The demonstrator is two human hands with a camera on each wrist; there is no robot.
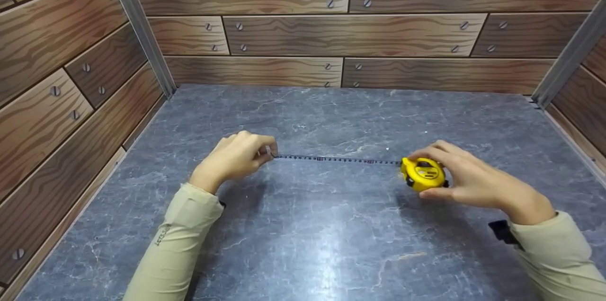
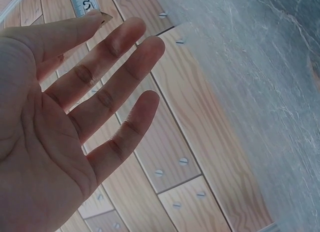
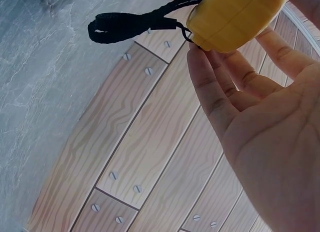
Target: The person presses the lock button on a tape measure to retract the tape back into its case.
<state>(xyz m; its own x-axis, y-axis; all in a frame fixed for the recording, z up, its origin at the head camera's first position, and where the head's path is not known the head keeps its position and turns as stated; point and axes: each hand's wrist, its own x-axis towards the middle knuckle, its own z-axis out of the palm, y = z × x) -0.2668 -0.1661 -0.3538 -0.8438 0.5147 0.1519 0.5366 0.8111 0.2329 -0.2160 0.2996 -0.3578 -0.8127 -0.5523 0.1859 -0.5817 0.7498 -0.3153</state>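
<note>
A yellow tape measure (image 1: 427,174) is held in my right hand (image 1: 473,180), thumb below and fingers over the top of its case. Its blade (image 1: 338,160), marked with black and red numbers, stretches out to the left above the table. My left hand (image 1: 239,156) pinches the blade's end between thumb and forefinger. In the left wrist view the other fingers (image 2: 112,105) are spread, and the blade end (image 2: 84,3) shows past the thumb tip. A black wrist strap (image 3: 135,26) hangs from the yellow case (image 3: 235,22) in the right wrist view.
The grey marbled tabletop (image 1: 303,225) lies beneath both hands. Wood-plank-patterned panels (image 1: 284,36) stand at the back and on both sides, with grey metal posts (image 1: 139,26) at the corners.
</note>
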